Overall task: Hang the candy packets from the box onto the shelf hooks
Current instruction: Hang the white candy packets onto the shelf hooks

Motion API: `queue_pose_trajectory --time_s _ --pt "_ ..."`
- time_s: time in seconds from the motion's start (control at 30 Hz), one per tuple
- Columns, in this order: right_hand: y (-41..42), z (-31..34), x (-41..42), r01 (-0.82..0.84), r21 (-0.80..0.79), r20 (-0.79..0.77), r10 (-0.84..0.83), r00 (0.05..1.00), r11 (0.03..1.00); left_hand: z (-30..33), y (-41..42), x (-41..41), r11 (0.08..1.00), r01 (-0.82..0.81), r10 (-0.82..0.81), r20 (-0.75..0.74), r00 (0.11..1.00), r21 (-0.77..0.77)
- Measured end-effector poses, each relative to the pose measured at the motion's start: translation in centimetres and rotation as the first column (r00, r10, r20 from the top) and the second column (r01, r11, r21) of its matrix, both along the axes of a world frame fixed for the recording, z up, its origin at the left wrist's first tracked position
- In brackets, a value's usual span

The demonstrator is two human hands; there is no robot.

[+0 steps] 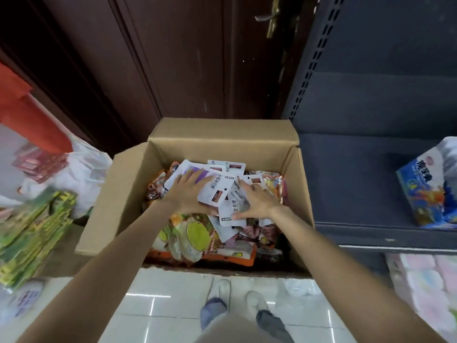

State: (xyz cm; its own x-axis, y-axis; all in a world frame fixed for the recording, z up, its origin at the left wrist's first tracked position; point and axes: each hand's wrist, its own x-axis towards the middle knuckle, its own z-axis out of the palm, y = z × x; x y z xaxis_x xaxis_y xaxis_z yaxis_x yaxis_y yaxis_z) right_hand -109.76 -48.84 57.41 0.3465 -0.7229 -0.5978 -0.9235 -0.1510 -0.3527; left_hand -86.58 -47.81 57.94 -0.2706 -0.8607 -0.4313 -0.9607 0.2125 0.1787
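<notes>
Candy packets (215, 191) lie heaped in one open cardboard box (291, 169) on the tiled floor (173, 305), where a person bends over with both hands inside. The left hand (190, 191) lies flat with fingers spread across a purple-and-white packet (195, 173), its thumb tucked against the near edge of a small white packet. The right hand (257, 201) rests opposite, fingers splayed, with the thumb under another white packet (231, 211); neither hand is clenched, and whether either has a firm pinch cannot be told. Between and just beyond the two hands sit about half a dozen small white packets, overlapping; an exact count is blurred. Beneath the wrists lie larger orange packets (222, 256) with a green-and-white picture.

To the right of the right hand stands a dark metal shelf (371, 144), and on its near board rests one blue printed pack (427, 194). Below that board is a pink-and-white bundle (425, 288). To the left of the left hand lies a stack of green-and-yellow packets (32, 233), with a white plastic bag (84, 174) behind it. Beyond the box rises a dark wooden door (173, 58). Two shoes (237, 295) show below the arms.
</notes>
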Motion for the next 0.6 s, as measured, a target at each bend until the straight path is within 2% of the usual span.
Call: queue_pose_trajectory --time_s 0.07,0.17,0.3,0.4,0.53,0.6 --pt "-0.1 -0.2 -0.5 0.053 -0.062 -0.006 -0.054 0.999 0.997 -0.3 -0.8 0.9 0.988 0.098 -0.104 -0.039 0.994 -0.122" --pt "0.2 0.1 -0.4 0.144 -0.235 -0.068 -0.164 0.984 0.961 -1.1 -2.0 1.9 0.952 0.126 -0.172 -0.145 0.974 -0.280" --pt "1.1 0.1 1.9 0.126 -0.236 -0.172 -0.169 0.970 0.963 -1.4 -2.4 1.2 0.926 0.242 -0.250 0.010 0.968 -0.290" --pt "1.2 0.5 2.2 0.168 -0.305 -0.177 -0.230 0.957 0.937 -1.1 -2.6 0.7 0.910 0.244 -0.245 0.042 0.969 -0.335" --pt "2.0 3.1 1.1 0.288 -0.472 -0.125 -0.387 0.914 0.833 0.7 -2.7 -0.2 0.900 0.147 -0.194 -0.075 0.978 -0.410" --pt "2.7 5.3 0.2 0.438 -0.521 0.058 -0.481 0.875 0.733 2.2 -3.0 -0.6 0.907 -0.042 -0.060 -0.228 0.972 -0.419"
